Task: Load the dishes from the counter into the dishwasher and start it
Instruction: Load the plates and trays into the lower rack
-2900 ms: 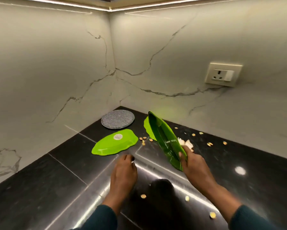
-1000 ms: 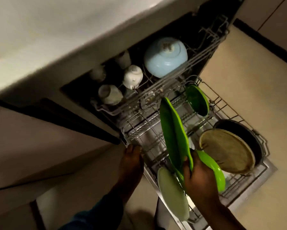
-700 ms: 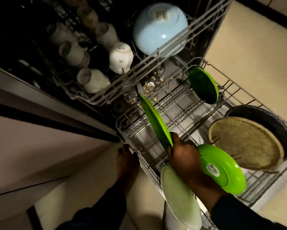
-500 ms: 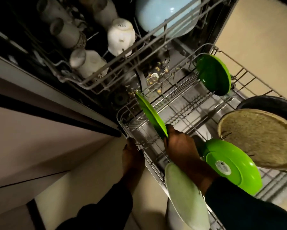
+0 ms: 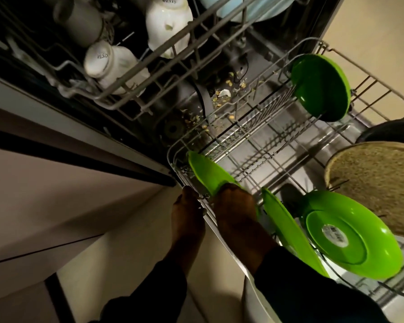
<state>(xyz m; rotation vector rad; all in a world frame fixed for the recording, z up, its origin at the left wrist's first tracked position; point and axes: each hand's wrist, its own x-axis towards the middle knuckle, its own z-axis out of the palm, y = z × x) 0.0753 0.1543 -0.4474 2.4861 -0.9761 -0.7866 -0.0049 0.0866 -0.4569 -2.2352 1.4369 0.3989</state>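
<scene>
At lower rack (image 5: pixel 278 159), near-left corner: we log 1 green leaf-shaped dish (image 5: pixel 208 174), on edge among the tines, gripped at its near end by R hand (image 5: pixel 234 210). L hand (image 5: pixel 188 213) rests on rack's front rim, fingers curled; grip – we can't tell. Also racked: 3 green plates, nearest w/ sticker (image 5: pixel 350 234); 1 woven mat (image 5: pixel 378 185). Upper rack (image 5: pixel 149 73): white mugs, inverted. Food scraps (image 5: pixel 222 94) on tub floor.
</scene>
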